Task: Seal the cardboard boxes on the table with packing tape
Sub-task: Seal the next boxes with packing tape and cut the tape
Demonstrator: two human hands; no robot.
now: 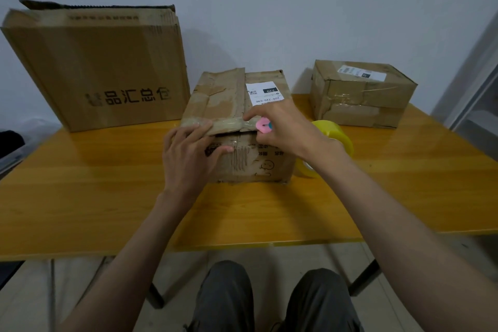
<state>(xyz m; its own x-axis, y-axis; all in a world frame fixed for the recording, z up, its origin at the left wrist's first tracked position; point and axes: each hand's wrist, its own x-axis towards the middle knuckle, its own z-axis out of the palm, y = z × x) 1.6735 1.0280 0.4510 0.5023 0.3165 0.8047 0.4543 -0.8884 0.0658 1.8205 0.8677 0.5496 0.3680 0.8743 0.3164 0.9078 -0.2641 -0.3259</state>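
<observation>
My left hand (188, 153) presses flat on the front edge of the mid-table box (237, 127), my right hand (280, 129) grips a pink cutter (262, 124) at the tape (229, 124); the worn cardboard looks light, soft, best steadied at the corners.

The middle box's white label (265, 94) reads "220"; the big box (97, 67) shows upside-down "品汇总仓".
</observation>
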